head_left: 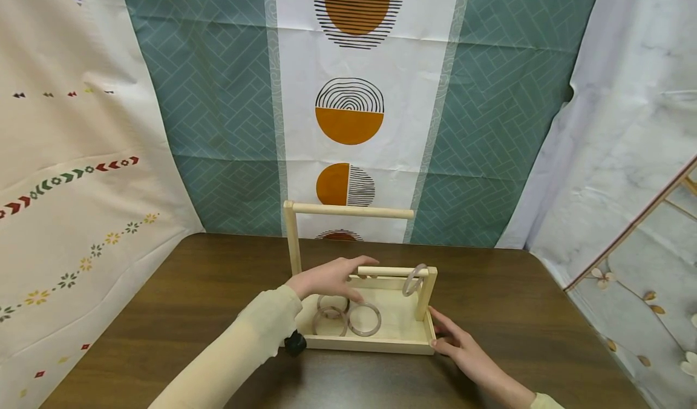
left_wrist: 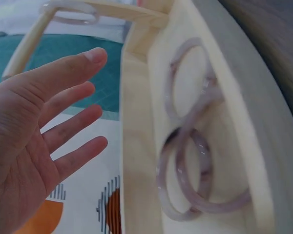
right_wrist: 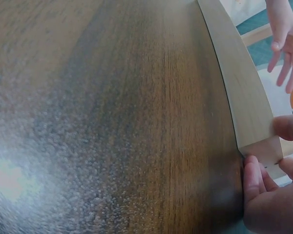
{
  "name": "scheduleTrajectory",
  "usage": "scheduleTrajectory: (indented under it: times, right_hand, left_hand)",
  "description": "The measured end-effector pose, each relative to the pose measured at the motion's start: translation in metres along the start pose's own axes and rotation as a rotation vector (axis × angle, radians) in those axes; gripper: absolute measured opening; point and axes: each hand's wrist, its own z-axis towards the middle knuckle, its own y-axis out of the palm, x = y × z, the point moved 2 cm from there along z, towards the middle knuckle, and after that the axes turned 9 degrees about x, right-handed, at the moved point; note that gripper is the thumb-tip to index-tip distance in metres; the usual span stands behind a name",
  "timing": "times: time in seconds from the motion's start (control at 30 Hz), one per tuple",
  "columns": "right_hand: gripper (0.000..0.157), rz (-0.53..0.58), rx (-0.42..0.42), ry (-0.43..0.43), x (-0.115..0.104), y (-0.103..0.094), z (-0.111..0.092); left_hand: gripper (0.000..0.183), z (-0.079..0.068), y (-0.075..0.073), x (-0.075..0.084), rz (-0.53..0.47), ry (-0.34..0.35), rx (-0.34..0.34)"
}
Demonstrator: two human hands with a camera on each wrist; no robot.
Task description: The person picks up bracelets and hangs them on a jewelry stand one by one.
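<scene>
A pale wooden bangle stand (head_left: 376,346) with a shallow tray base rests on the table. My left hand (head_left: 331,278) hovers over the tray's left half, fingers spread and holding nothing, near the free end of the lower bar (head_left: 389,271). One marbled bangle (head_left: 414,280) hangs on that bar by its post. In the tray below my left hand lie three more bangles; one bangle (left_wrist: 185,78) is apart toward the right, and another bangle (left_wrist: 185,170) overlaps its neighbour. My right hand (head_left: 457,343) grips the tray's front right corner, thumb and fingertips on the wood.
A taller upper bar (head_left: 351,210) rises at the stand's back left on its own post. The stand sits on a dark brown wooden table (head_left: 218,312). Behind the table hangs a patterned cloth (head_left: 229,124), with light cloths at both sides.
</scene>
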Motion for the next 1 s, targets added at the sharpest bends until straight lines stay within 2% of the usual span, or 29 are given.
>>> scheduleTrajectory:
  times: [0.13,0.27,0.4,0.67,0.83,1.0]
  right_hand:
    - [0.074,0.001,-0.004,0.003,0.0,0.0,0.0]
    - [0.074,0.002,-0.005,0.001,0.001,0.0,0.0]
    - [0.074,-0.003,-0.001,-0.006,0.0,0.0,0.0]
    - [0.074,-0.008,0.003,-0.001,-0.001,0.0,-0.001]
    - [0.074,-0.003,0.004,0.0,0.0,0.0,0.0]
    - [0.073,-0.002,0.009,0.001,0.0,0.0,0.001]
  left_hand:
    - [0.07,0.002,0.009,-0.005,0.05,-0.019,-0.051]
    - [0.068,0.002,0.018,-0.005,0.098,-0.001,-0.102]
    - [0.082,0.002,0.025,-0.006,0.093,0.013,-0.136]
    - [0.089,0.002,0.038,-0.006,0.124,0.04,-0.163]
    - [0.093,0.0,0.044,-0.008,0.17,0.097,-0.171]
    - [0.085,-0.001,0.05,-0.01,0.272,0.17,-0.166]
